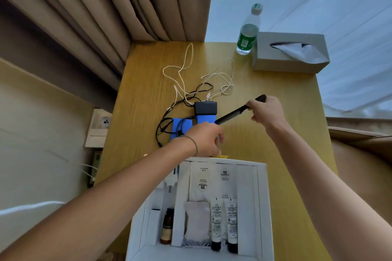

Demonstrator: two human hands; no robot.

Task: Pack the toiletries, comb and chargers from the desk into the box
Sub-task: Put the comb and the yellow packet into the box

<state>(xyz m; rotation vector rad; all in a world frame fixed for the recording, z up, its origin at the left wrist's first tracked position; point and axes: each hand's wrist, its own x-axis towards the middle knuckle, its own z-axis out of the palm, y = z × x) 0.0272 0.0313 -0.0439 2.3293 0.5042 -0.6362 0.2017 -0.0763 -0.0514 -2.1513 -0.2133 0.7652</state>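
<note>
White box at the near worktop edge holds two tubes, a brown bottle and a pale pouch in its compartments. Right hand grips the black comb by its handle, fingers curled round it, teeth end raised above the worktop. Left hand reaches over the blue charger; its fingers are curled, but whether they pinch anything cannot be told. Tangled cables lie behind. A water bottle stands beside the tissue box.
</note>
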